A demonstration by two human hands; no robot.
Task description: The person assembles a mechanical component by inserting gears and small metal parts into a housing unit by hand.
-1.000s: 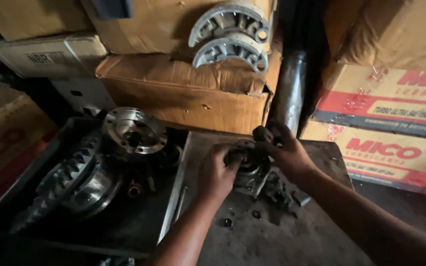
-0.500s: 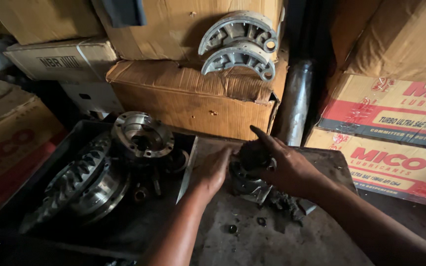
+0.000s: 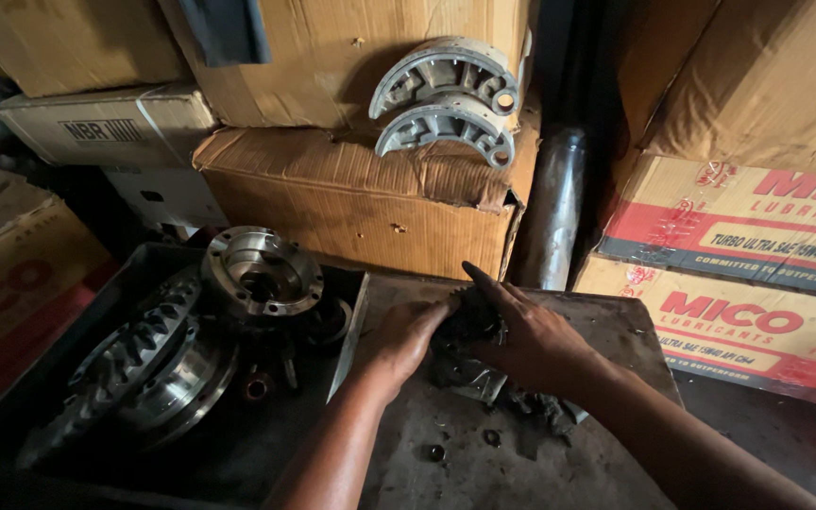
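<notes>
Both hands meet over a dark, greasy metal part (image 3: 465, 364) on a grimy steel plate (image 3: 559, 472). My left hand (image 3: 403, 340) grips the part's left side with curled fingers. From the right, my right hand (image 3: 531, 340) covers its top, forefinger stretched up and away. Most of the part is hidden under the two hands. A greasy clump (image 3: 540, 408) lies just below my right wrist.
A black tray (image 3: 11, 397) at the left holds a large ring gear (image 3: 134, 364), a flanged hub (image 3: 259, 274) and small parts. Cardboard boxes (image 3: 351, 208) stand behind, two brake shoes (image 3: 446, 104) on one. A steel tube (image 3: 552, 212) leans at the back. Small nuts (image 3: 436, 453) dot the plate.
The camera has moved closer and shifted slightly. My hands stay on the greasy part; the right forefinger is now stretched out and the fingers have shifted over it.
</notes>
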